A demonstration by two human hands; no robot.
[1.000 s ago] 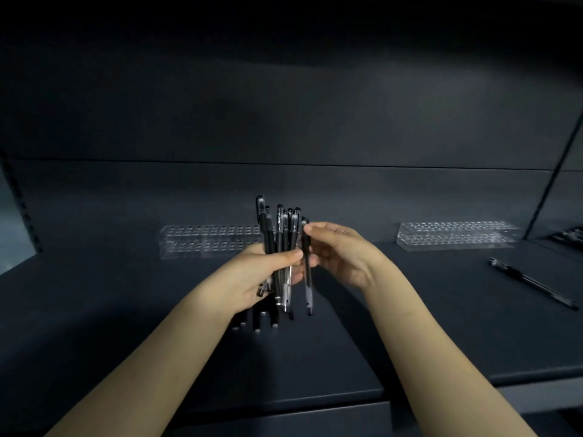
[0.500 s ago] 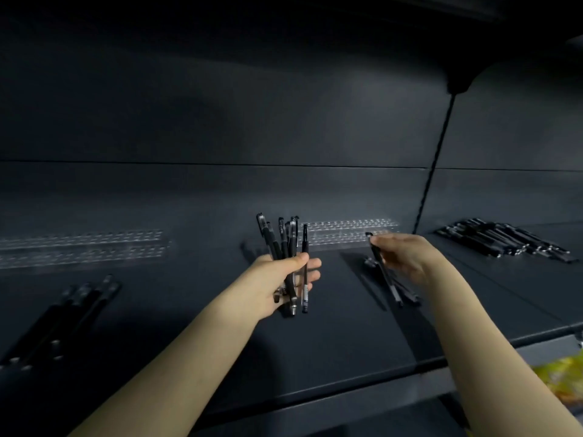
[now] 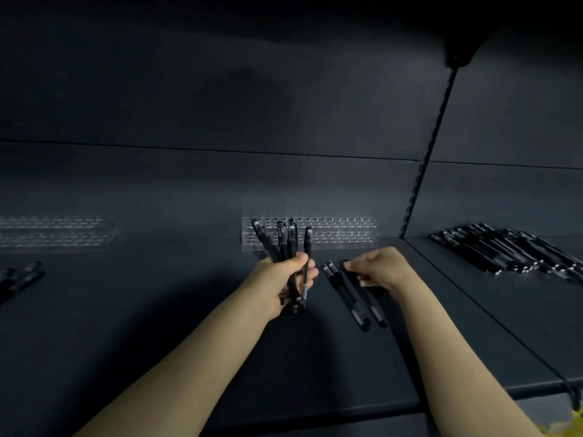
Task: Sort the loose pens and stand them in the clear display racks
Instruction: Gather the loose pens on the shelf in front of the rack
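Note:
My left hand (image 3: 285, 274) grips a bundle of several black pens (image 3: 285, 239) upright, caps up, in front of a clear display rack (image 3: 340, 236) that stands with no pens in it at the back of the dark shelf. My right hand (image 3: 377, 269) is down on the shelf just right of the bundle. Its curled fingers pinch the cap end of a black pen (image 3: 375, 310) that lies flat. Two more black pens (image 3: 347, 298) lie side by side just left of that one.
A second clear rack (image 3: 53, 233) stands at the back left. A heap of black pens (image 3: 511, 252) lies on the neighbouring shelf section to the right, past a slotted upright (image 3: 419, 190). More pens (image 3: 19, 279) lie at the far left. The shelf's front edge (image 3: 315, 414) runs below my forearms.
The view swung right. My right hand left the bundle, reached right and lowered a single pen flat onto the shelf beside two others. My left hand kept holding the bundle upright.

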